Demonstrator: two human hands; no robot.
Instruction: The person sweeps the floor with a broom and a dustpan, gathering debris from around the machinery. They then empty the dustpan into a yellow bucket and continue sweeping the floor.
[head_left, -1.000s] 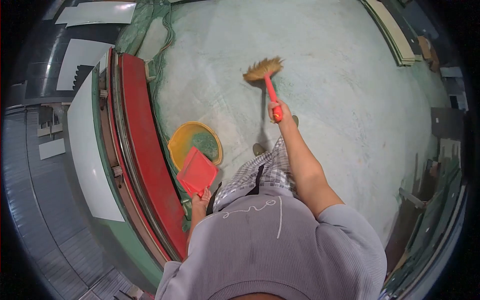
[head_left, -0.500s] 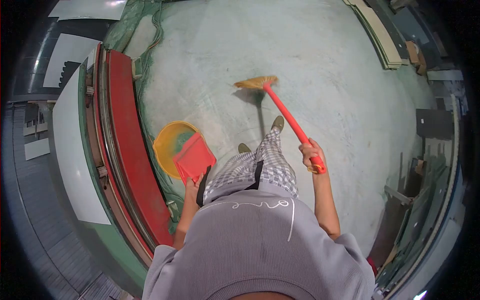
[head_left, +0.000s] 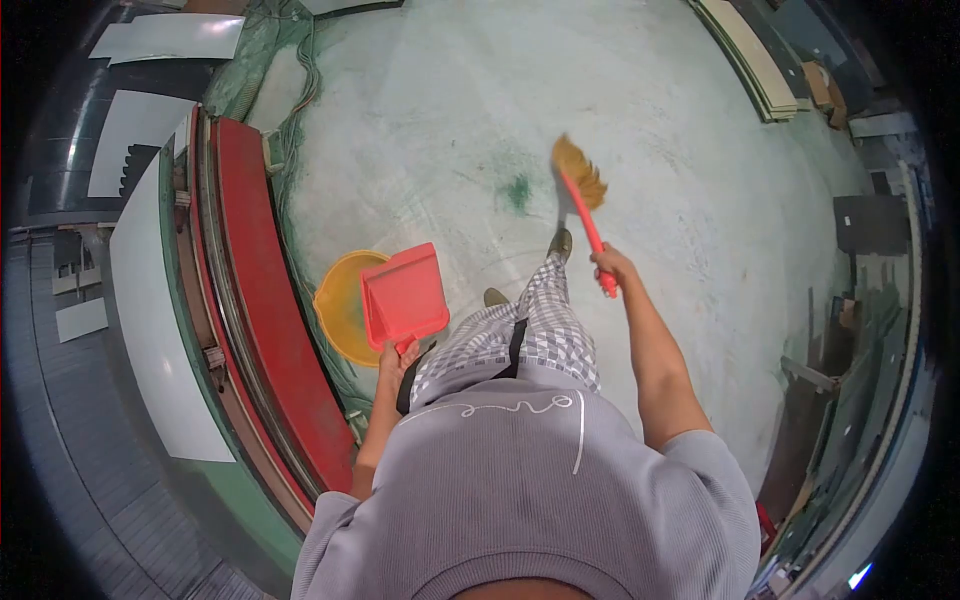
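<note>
My left hand (head_left: pixel 397 358) is closed round the handle of a red dustpan (head_left: pixel 408 295), held beside and partly over a yellow bucket (head_left: pixel 345 320) on the floor. The dustpan hides the bucket's right side. My right hand (head_left: pixel 612 268) grips the red handle of a broom (head_left: pixel 585 215), its tan bristles fanned out ahead of my foot. A small pile of green dust (head_left: pixel 517 192) lies on the floor to the left of the broom head, with fainter green traces around it.
Along my left runs a long machine with a red panel (head_left: pixel 268 260), with cables (head_left: pixel 300 100) on the floor beside it. Stacked boards (head_left: pixel 745 60) lie at the far right. More panels (head_left: pixel 870 222) and scraps line the right side.
The broom has swung to the right and its head has turned, uncovering the green dust. My left hand has brought the dustpan rightward and up, partly away from the bucket.
</note>
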